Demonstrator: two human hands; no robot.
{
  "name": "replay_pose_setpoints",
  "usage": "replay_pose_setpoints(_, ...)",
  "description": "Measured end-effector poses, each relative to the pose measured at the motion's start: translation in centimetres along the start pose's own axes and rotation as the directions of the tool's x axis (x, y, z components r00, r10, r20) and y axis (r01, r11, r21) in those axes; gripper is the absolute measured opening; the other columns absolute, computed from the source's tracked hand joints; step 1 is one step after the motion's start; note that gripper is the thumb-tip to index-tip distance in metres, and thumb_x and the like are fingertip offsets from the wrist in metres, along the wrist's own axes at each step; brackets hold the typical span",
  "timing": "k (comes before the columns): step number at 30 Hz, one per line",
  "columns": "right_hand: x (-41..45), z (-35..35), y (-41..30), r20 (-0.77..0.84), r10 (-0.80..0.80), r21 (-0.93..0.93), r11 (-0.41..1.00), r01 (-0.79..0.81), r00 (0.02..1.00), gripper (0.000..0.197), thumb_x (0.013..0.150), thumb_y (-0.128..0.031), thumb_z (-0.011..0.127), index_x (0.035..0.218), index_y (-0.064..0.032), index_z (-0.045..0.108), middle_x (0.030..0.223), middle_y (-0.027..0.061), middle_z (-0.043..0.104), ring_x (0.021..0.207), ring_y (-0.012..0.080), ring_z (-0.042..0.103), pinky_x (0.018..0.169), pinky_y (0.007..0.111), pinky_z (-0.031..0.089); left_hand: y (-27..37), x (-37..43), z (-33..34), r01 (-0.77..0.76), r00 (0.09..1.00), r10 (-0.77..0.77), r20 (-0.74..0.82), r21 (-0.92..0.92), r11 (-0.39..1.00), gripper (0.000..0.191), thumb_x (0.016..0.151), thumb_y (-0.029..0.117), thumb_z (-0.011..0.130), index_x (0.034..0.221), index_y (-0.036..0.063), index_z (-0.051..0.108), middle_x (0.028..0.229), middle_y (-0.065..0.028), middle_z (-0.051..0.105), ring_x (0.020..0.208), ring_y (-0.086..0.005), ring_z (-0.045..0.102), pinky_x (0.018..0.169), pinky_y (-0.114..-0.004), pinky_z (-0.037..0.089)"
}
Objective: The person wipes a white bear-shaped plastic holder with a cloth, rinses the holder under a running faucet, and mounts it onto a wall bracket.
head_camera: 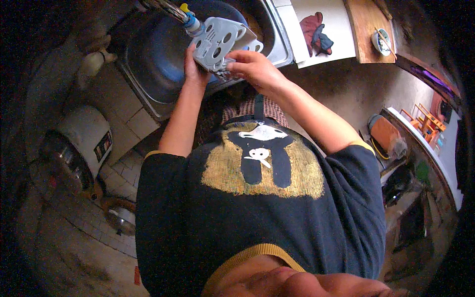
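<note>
A grey plastic holder with round holes (219, 42) is tilted over the sink (163, 97), close to the tip of the faucet (192, 25). My left hand (196, 68) grips the holder's lower left side, its fingers partly hidden behind it. At the holder's lower right corner, my right hand (246, 67) has its fingers bent around a clear, shiny bunched piece (222, 71), too blurred to name. A blue basin (167, 63) lies in the sink beneath the holder.
Right of the sink, a dark red and grey cloth (317, 35) rests on a white counter (339, 22). Beyond it, a bowl with chopsticks (382, 42) stands on a wooden board (365, 52). A pale cylindrical container (83, 130) stands at the left.
</note>
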State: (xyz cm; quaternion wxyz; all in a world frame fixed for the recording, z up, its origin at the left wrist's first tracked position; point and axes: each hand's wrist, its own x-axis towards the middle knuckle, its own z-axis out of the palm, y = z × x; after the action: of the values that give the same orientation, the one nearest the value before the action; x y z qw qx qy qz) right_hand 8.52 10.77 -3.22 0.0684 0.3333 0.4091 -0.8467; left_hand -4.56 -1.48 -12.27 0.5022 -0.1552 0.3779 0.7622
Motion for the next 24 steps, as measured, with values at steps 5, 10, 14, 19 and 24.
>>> replay_pose_setpoints(5,-1.0,-1.4,-1.9,-0.378,-0.204,0.074,0.966,0.249,0.903,0.026,0.083,-0.006,0.063,0.108,-0.0012,0.055,0.084,0.0052,0.060,0.076,0.0124,0.055,0.069,0.024,0.046,-0.6,0.2,-1.2,-0.044,0.998,0.046,0.034,-0.066,0.997,0.060,0.084,0.044,0.050,0.132,0.0087,0.043,0.126,-0.0103,0.053,0.112,-0.0277,0.053,0.093,-0.042,0.045)
replay_pose_setpoints(10,1.4,-1.5,0.2,-0.338,-0.390,-0.238,0.916,0.323,0.856,0.024,0.084,-0.006,0.056,0.105,0.0024,0.062,0.098,0.0096,0.065,0.085,0.0157,0.060,0.078,0.027,0.047,-1.0,-0.5,-0.1,-0.040,0.999,0.039,-0.013,-0.087,0.995,0.060,0.083,0.043,0.051,0.129,0.0060,0.045,0.125,-0.0116,0.053,0.112,-0.0287,0.053,0.093,-0.044,0.044)
replay_pose_setpoints(14,1.9,-2.0,0.3,-0.175,-0.369,-0.435,0.861,0.264,0.913,0.028,0.080,-0.011,0.059,0.104,0.0022,0.061,0.095,0.0136,0.066,0.086,0.0165,0.059,0.076,0.031,0.048,-1.8,-1.8,0.8,0.004,1.000,-0.003,0.011,-0.021,1.000,0.059,0.082,0.040,0.054,0.127,0.0042,0.046,0.121,-0.0123,0.055,0.109,-0.0282,0.054,0.094,-0.043,0.044)
replay_pose_setpoints(19,3.6,-4.3,1.2,0.175,-0.685,-0.540,0.534,0.651,0.707,0.039,0.080,-0.019,0.062,0.114,0.0003,0.055,0.106,0.0138,0.062,0.096,0.0212,0.059,0.084,0.034,0.046,-1.5,-2.9,0.4,0.162,0.984,-0.156,0.082,-0.074,0.984,0.047,0.081,0.029,0.057,0.123,0.0075,0.050,0.114,-0.0092,0.058,0.106,-0.0243,0.055,0.091,-0.043,0.045)
replay_pose_setpoints(24,3.7,-2.2,-1.6,0.713,-0.430,-0.690,-0.569,0.447,0.554,0.047,0.082,-0.025,0.055,0.122,-0.0008,0.051,0.118,0.0163,0.056,0.110,0.0250,0.054,0.091,0.036,0.045,0.5,-2.2,0.3,0.123,0.991,-0.134,0.024,0.255,0.959,0.050,0.087,0.044,0.052,0.126,0.0133,0.046,0.123,-0.0087,0.050,0.113,-0.0277,0.049,0.088,-0.055,0.047)
